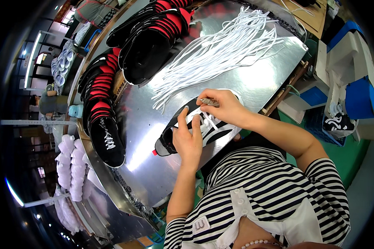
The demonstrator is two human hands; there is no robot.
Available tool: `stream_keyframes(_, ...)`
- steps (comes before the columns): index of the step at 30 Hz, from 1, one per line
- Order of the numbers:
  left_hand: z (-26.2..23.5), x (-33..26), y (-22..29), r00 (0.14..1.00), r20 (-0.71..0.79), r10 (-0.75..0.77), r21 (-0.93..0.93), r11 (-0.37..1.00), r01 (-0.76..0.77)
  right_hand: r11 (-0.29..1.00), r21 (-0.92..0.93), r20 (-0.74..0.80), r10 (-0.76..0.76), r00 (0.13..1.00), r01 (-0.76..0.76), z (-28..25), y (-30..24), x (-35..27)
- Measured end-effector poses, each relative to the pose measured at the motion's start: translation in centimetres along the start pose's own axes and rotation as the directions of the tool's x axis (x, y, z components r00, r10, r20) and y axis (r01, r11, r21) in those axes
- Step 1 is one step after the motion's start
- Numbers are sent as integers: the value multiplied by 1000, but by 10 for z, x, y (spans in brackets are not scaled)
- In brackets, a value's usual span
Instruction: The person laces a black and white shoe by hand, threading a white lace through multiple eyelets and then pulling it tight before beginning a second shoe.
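A black shoe upper with white panels (172, 137) lies on the shiny metal table (145, 166) just in front of me. My left hand (188, 139) presses down on its middle, thumb raised beside the eyelets. My right hand (222, 107) pinches a small metal tool (209, 101) over the top of the shoe, where a white lace (207, 122) runs through the eyelets. The far end of the shoe is hidden under my right hand.
A bundle of loose white laces (220, 47) lies spread on the table behind the shoe. Stacks of black and red shoe uppers (102, 112) and more black and red uppers (153, 37) line the left and back. White foam shapes (70, 166) sit at lower left. Blue and white equipment (353, 66) stands at right.
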State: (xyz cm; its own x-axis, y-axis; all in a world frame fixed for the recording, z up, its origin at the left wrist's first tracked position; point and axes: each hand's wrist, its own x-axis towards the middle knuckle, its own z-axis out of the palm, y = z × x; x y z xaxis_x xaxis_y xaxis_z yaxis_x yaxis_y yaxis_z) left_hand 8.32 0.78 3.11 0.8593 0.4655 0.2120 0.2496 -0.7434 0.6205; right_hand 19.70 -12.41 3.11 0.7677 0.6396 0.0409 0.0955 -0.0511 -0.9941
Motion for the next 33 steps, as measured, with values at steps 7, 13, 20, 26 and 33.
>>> stream_keyframes(7, 12, -5, -3, 982, -191, 2, 0, 1000, -2, 982, -188, 86, 21, 996, -4, 4, -5, 8)
stream_keyframes(13, 15, -7, -8, 927, -324, 186, 100, 982, -162, 960, -259, 86, -90, 992, 110, 0, -6, 1)
stream_keyframes(20, 13, -12, -4, 941, -309, 139, 116, 987, -108, 905, -403, 146, -81, 986, 134, -15, -10, -22)
stream_keyframes(26, 11, -12, -6, 927, -315, 203, 93, 979, -183, 845, -489, 226, -116, 967, 216, -19, -14, -17)
stream_keyframes(33, 9, -22, -3, 949, -221, 224, 38, 975, -221, 721, -637, 395, 0, 919, 273, -15, -29, -1)
